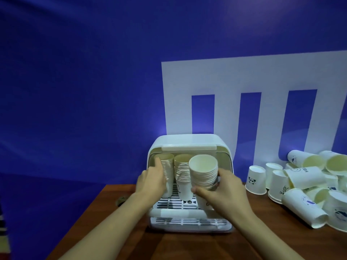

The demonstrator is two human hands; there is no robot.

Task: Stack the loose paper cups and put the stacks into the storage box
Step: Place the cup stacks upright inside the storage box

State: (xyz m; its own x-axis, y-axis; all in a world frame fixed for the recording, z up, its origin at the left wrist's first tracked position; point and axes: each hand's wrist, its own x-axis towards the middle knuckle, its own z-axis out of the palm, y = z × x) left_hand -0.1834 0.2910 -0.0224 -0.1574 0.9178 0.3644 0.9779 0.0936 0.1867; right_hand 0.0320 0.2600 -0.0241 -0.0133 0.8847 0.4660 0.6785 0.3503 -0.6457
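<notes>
Step in hand: a third stack of paper cups (203,174) was being set into the storage box (189,182), at its right side, beside two stacks already standing inside.
Right hand (224,192): its fingers were curled round the right stack, the thumb across the near side low down and the other fingers round the far right, gripping it a little tilted toward the camera.
Left hand (153,180): its fingers lay fairly straight against the left stack (167,175), pressing or steadying it; they did not look wrapped round it.
Middle stack (183,177): it stood upright on the slotted rack between the other two, close to or touching both.
Storage box: white, its front open and its lid raised, it stood on the wooden counter (120,231) against a blue and white backdrop.
Loose cups (304,186): a heap lay on the counter to the right of the box, well apart from it, some upside down on their rims, some on their sides.
Progress: judging by that heap, much of the stacking was not yet done.
Next move: the right stack probably needed lowering until its base sat flat on the rack, then releasing without knocking the middle stack; after that, more loose cups would need nesting.
Risk: the tall stacks could tip if nudged.
</notes>
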